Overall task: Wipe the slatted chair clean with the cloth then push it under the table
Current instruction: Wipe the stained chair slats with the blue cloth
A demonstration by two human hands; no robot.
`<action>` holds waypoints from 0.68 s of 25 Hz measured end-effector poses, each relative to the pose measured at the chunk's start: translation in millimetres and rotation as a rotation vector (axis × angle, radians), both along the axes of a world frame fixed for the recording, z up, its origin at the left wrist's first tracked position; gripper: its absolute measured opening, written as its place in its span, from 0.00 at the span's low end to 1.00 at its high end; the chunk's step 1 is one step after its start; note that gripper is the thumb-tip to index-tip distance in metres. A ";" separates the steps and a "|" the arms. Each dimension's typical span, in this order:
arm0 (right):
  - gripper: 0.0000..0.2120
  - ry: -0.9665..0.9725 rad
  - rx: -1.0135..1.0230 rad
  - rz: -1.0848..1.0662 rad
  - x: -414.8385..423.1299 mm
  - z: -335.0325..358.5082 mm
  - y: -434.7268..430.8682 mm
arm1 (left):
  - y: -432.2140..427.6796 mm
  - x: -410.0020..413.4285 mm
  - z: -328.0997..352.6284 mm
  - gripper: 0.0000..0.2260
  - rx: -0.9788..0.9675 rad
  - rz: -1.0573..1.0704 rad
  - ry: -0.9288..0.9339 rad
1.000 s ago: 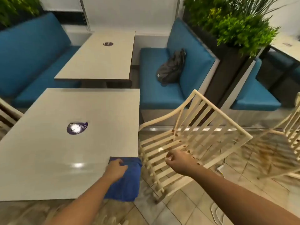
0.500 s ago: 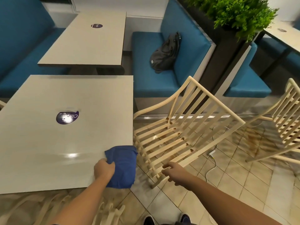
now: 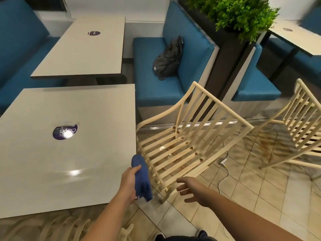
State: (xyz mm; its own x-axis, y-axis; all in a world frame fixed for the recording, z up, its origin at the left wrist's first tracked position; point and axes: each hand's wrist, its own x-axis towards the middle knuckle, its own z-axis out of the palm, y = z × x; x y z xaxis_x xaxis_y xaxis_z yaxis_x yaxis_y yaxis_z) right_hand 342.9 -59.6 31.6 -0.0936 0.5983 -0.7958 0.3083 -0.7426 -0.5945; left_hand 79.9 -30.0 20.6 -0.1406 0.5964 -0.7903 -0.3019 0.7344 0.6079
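Left fingers (image 3: 136, 168) grip cloth (image 3: 142, 180); right fingers (image 3: 182, 187) spread open.

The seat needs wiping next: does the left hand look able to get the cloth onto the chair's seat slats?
Probably yes: the left hand holds the cloth right beside the chair, at its seat edge, with nothing between them.

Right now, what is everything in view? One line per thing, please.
Cream slatted wooden chair: one, cream, right of near table.
Second cream slatted chair: one, cream, far right.
Blue cloth: one, blue, gripped beside chair's edge.
Beige square tables: three, beige; near left, behind it, top right.
Blue cushioned benches: several, blue, beside tables.
Dark grey backpack: one, grey, on bench.
Green leafy plant: one, green, top right.
White cable: one, white, on tiled floor.
Left hand: one, grips cloth.
Right hand: one, open, off chair.
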 end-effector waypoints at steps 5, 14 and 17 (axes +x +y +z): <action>0.30 0.232 -0.094 -0.293 8.9 -6.8 2.7 | -12.9 65.0 47.6 0.18 0.095 -0.043 -0.416; 0.31 0.605 -0.071 -0.618 63.9 11.7 43.4 | 14.2 140.2 60.3 0.14 0.156 -0.211 -0.425; 0.27 0.656 -0.079 -0.587 100.6 17.5 65.7 | 36.6 161.8 52.2 0.14 0.201 -0.216 -0.213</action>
State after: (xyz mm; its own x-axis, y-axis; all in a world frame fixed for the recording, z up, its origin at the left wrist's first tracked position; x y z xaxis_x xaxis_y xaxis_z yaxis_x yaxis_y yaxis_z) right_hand 443.5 6.1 49.1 -0.2408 0.6391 -0.7305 -0.5212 -0.7200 -0.4582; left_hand 241.7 6.6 72.8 0.1609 0.7409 -0.6520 -0.2884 0.6671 0.6869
